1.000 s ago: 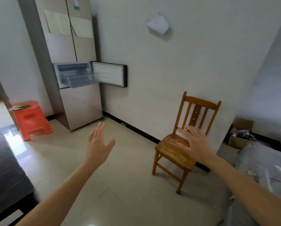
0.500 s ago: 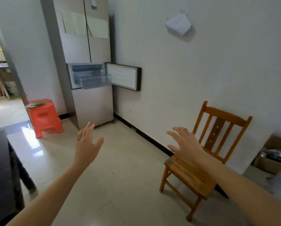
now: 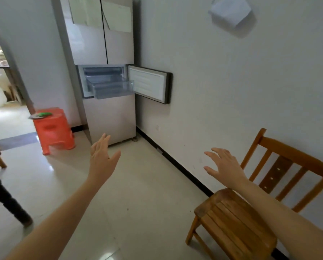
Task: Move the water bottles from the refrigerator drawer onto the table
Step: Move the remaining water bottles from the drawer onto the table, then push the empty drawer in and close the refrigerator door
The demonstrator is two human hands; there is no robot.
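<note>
Extending forward near the camera, the 2 hands hold nothing: left hand (image 3: 102,162) and right hand (image 3: 224,166) well apart, fingers straight. Wooden chair (image 3: 231,220) stands at right. Farthest, the refrigerator (image 3: 111,119) has its clear drawer (image 3: 112,89) pulled out level, slide axis pointing toward the camera; contents indiscernible.

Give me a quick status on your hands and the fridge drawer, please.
Left hand and right hand open, empty. Drawer pulled out, door open; contents unclear from here. Chair beside the right arm.
</note>
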